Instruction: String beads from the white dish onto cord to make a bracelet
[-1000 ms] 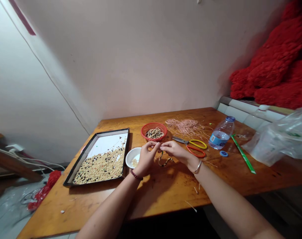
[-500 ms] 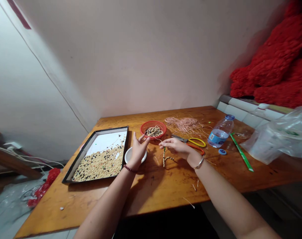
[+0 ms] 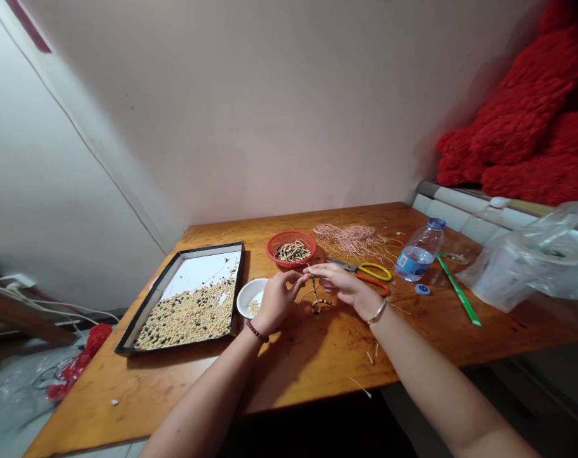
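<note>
Thumb and fingertips of my right hand (image 3: pixel 339 283) are closed on a beaded cord (image 3: pixel 314 289). The cord hangs from them, and its lower end of pale and dark beads curls close to the wood; a green bit shows near the top. My left hand (image 3: pixel 280 298) is pinched closed right beside the right fingertips, where a thin strand shows. What lies in that pinch is too small to make out. Partly behind the left hand stands a white bowl (image 3: pixel 245 299) with some pale beads in it. Beyond both hands is a red basket (image 3: pixel 271 247) of strung beads.
A black-edged tray (image 3: pixel 241 267) of loose beads lies left on the wooden table (image 3: pixel 198 397). Scissors (image 3: pixel 377 272), a heap of pink cord (image 3: pixel 353 238), a water bottle (image 3: pixel 416 257), its cap (image 3: pixel 423 289), a green strip (image 3: pixel 459 291) and plastic bags (image 3: pixel 508 273) lie right.
My left hand has moved right and its fingers have come together beside the right fingertips. More of the white bowl shows. The hanging beads have curled up more tightly.
</note>
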The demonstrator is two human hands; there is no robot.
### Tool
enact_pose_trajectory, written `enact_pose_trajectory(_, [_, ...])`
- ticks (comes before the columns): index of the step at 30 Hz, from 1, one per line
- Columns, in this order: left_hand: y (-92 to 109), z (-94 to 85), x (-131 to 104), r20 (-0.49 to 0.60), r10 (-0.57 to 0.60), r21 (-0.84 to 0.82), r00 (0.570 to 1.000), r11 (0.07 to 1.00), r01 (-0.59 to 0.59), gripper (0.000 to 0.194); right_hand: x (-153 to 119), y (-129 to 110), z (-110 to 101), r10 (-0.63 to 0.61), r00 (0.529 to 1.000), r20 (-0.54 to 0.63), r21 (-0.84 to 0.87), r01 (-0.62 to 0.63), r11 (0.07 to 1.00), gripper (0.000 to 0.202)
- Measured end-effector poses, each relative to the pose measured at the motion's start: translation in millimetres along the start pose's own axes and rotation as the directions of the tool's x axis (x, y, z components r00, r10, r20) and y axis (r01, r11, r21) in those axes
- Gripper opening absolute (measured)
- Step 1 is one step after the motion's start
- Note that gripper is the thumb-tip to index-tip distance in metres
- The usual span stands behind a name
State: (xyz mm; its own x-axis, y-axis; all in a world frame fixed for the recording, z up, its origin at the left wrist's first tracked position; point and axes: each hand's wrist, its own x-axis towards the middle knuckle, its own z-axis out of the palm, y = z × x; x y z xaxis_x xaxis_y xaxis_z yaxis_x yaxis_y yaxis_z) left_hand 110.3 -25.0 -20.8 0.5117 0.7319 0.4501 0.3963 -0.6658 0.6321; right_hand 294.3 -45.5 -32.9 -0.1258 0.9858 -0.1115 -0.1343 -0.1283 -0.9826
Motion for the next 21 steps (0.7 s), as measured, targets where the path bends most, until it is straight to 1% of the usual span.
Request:
enact_pose_trajectory(2, [0.9,-0.4,0.5,-0.005,-0.006,-0.012,1.0,1.0,0.006,0.031,-0.9,-2.2,0.1,0.011,1.0,-0.015,0.062,-0.01,0.998,0.031])
enact_pose_trajectory(4, [1.5,-0.6,0.8,-0.016,-0.018,-0.029,1.0,0.999,0.018,0.03,-1.6,-3.7,0.2,0.004,0.999,-0.045,0.08,-0.001,0.997,0.028])
enact_pose_trajectory(11, [-0.5,-0.1,1.5,-0.053,-0.045,-0.066,0.998,0.997,0.041,0.03,-5.0,-5.9,4.5,-0.009,0.997,-0.083,-0.01,0.008,1.0,0.024])
enact_pose_trajectory(15, [-1.1,-0.2,2.6,-0.113,-0.056,-0.105,0.992,0.993,0.045,0.032,-2.9,-4.5,5.6,-0.042,0.993,-0.108,-0.041,0.038,0.998,0.022])
enact_pose_trajectory(21, [4.9,-4.8,3.5,-0.172,-0.11,-0.182,0.979,0.98,0.078,0.032,1.7,-1.4,2.9,-0.076,0.983,-0.166,-0.104,0.059,0.993,0.025])
